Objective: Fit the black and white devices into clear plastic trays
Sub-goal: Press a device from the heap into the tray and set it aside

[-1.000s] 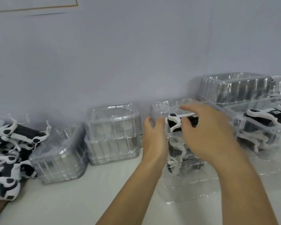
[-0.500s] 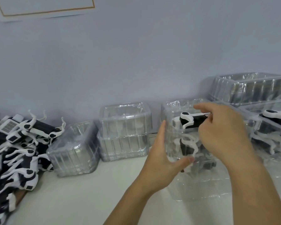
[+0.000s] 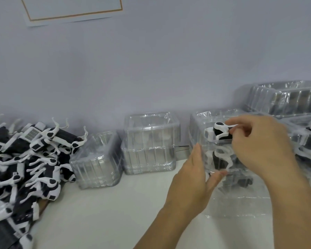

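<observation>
Pinching the top of a device (image 3: 220,134), the right hand (image 3: 259,148) curls its fingers over a clear tray (image 3: 201,126). Left hand (image 3: 192,178) braces the tray's near wall, fingers straight, thumb underneath. Both forearms reach in from below. More devices (image 3: 25,159) lie heaped at the left.

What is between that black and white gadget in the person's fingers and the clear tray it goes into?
Nothing visible. The right hand pinches the device at the clear tray's open top, while the left hand steadies the tray's side.
</observation>
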A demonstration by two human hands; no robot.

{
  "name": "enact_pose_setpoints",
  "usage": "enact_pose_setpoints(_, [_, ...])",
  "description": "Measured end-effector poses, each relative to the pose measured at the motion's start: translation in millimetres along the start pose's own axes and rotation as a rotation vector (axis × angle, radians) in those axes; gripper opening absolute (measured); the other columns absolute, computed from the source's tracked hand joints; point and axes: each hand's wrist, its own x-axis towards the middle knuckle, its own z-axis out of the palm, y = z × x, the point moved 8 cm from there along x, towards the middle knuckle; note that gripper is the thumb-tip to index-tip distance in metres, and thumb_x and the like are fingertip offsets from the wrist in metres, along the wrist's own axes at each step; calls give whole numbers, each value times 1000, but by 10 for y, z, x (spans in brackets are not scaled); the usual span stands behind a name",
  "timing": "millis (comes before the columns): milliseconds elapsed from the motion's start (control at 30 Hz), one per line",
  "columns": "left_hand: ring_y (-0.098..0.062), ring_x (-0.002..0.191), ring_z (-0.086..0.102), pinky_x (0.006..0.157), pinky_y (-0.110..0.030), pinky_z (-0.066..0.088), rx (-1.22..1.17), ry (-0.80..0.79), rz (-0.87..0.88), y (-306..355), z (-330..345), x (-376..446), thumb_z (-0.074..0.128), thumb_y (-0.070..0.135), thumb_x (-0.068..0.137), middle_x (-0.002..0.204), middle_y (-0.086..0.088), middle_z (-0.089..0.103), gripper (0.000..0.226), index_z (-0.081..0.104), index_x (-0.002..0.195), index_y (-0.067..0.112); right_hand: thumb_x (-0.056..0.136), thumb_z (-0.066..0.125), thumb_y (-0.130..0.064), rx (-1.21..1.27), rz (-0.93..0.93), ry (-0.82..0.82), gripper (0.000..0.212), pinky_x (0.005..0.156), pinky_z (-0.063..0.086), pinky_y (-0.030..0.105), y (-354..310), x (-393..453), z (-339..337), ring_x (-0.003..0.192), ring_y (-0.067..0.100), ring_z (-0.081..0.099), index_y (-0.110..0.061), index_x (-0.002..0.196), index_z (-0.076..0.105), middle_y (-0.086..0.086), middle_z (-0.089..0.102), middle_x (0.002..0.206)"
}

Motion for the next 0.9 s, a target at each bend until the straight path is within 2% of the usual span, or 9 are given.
enact_pose_setpoints(100, [-9,148,22,117,-30,29,59,-48,15,-19,-27,-26,46,73,89,165,11,19,98,-2,159,26,92,50,-7,26,-16,36,34,78,54,32,4,16,-25,68,5,61,-28,101,75,-4,72,89])
enact_pose_setpoints(167, [-9,147,23,112,-24,25,95,-40,30,-38,-67,-33,52,70,89,164,10,20,98,0,159,26,92,50,-7,35,-25,47,33,65,43,15,10,19,-26,68,0,60,-29,100,74,-6,71,85])
enact_pose_setpoints(233, [-8,144,25,104,-18,21,104,-29,50,-56,-112,-46,57,68,87,161,13,25,95,5,156,30,92,50,-6,41,-26,61,34,63,37,12,19,24,-23,68,-1,59,-30,98,74,-7,70,81])
enact_pose_setpoints(367, [6,135,23,105,-20,21,66,-17,63,-164,-353,-27,59,79,76,155,22,25,96,11,149,40,90,51,-3,45,-44,109,34,73,40,19,-9,17,-45,73,0,58,-26,97,75,-7,68,83])
enact_pose_setpoints(500, [-17,139,32,112,-23,24,235,161,28,-477,-953,138,68,52,87,151,2,39,79,34,150,19,90,52,-3,67,-88,93,35,81,41,15,-134,-21,-17,77,1,59,-26,101,75,-8,69,89])
enact_pose_setpoints(600, [-27,135,37,112,-37,31,467,232,9,-666,-1315,311,71,40,89,147,-5,43,71,40,146,11,92,53,-7,25,-92,17,33,103,44,41,-200,-59,97,81,13,62,-31,99,74,-12,70,83])
enact_pose_setpoints(667, [-25,139,31,110,-40,30,596,202,-19,-775,-1429,449,68,43,89,151,-2,38,74,35,149,15,92,54,-9,9,-86,20,32,105,41,51,-224,-80,96,77,11,61,-34,96,73,-19,66,76])
enact_pose_setpoints(767, [-23,139,32,109,-42,26,722,80,-59,-915,-1456,648,66,49,90,150,0,40,75,31,150,20,90,59,-15,11,-82,28,28,100,44,54,-240,-97,40,78,12,63,-40,89,70,-23,64,74])
enact_pose_setpoints(900, [-25,128,39,104,-40,27,834,-37,-49,-999,-1386,757,68,47,89,133,0,52,56,45,135,26,86,68,-20,16,-74,4,28,96,47,53,-230,-89,-6,79,7,62,-47,83,65,-22,64,73])
